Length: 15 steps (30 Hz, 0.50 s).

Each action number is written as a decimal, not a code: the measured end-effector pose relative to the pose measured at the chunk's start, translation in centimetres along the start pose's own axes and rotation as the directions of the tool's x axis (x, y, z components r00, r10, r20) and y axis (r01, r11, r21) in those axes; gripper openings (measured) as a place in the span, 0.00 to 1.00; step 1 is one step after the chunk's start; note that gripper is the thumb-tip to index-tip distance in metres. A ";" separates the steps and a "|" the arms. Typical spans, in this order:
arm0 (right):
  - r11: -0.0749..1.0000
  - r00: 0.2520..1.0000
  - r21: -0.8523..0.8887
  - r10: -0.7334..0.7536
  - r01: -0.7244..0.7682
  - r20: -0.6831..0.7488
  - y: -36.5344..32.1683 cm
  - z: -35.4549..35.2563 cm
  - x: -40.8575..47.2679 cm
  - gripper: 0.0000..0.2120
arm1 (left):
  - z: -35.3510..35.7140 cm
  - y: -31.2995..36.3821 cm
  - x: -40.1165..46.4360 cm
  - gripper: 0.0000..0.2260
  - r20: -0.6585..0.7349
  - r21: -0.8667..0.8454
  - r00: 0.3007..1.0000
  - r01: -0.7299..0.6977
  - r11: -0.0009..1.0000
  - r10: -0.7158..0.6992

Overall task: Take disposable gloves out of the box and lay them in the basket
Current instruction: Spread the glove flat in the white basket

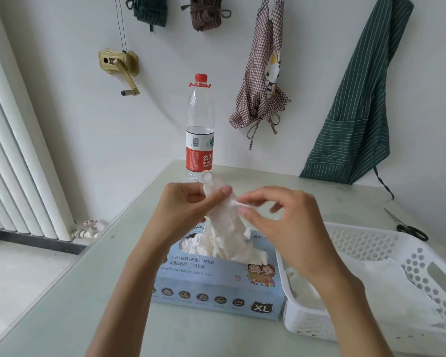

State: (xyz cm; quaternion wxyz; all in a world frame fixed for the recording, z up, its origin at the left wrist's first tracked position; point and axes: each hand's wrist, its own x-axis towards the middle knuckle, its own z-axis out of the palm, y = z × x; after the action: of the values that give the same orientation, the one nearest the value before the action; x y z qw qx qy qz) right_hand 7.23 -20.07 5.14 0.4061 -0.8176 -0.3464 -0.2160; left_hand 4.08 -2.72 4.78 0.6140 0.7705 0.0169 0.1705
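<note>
Landmark: glove box [216, 284], pale blue, marked XL on its near face, lying flat on the pale green table [93, 305].

Left hand [183, 212]: raised above the box's far-left part, fingers curled, thumb pressing 1 white glove [223, 222] against them. The glove's top end pokes up above this hand; its lower part hangs down toward the box opening.

Right hand [281, 222]: above the box's far-right part, thumb and forefinger pinching an edge of the same glove; the other fingers are loosely bent and spread, holding nothing that can be seen.

Box opening: a bunch of white gloves [245, 251] bulges out of the top slot, directly under the held glove. Whether the held glove touches the bunch cannot be told.

Right of the box, its near-left corner touching or just beside it: white perforated basket [371, 243], with white gloves in the basket [386, 287] lying flat on its floor, partly hidden by the right forearm.

Behind the box: water bottle [200, 130], upright, red cap and red label, partly full.

Far right of the box, beyond the basket: scissors [407, 226] lying on the table.

On the wall behind: checked apron [264, 73] and green striped apron [358, 99] hanging.
</note>
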 end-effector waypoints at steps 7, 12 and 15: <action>0.794 0.899 0.424 0.364 -0.436 0.243 2.9 -2.7 0.3 0.06 | -0.6 -0.7 0.0 0.09 0.226 0.105 0.974 0.002 0.994 -0.025; 0.889 0.845 0.185 0.308 -0.419 0.437 2.1 -2.3 -0.2 0.35 | 0.6 -0.4 -0.1 0.07 0.306 0.131 0.952 -0.063 0.989 0.020; 0.939 0.955 0.174 0.287 -0.297 0.080 1.7 -1.1 0.4 0.04 | 0.9 -0.9 0.0 0.04 0.315 0.164 0.949 -0.081 0.983 0.026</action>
State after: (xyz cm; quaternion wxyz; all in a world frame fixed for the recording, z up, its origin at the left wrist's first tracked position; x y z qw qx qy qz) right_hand 8.69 -21.57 5.13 0.4982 -0.8242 -0.2506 -0.0985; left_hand 4.50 -3.34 3.74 0.5343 0.8387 -0.0862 0.0613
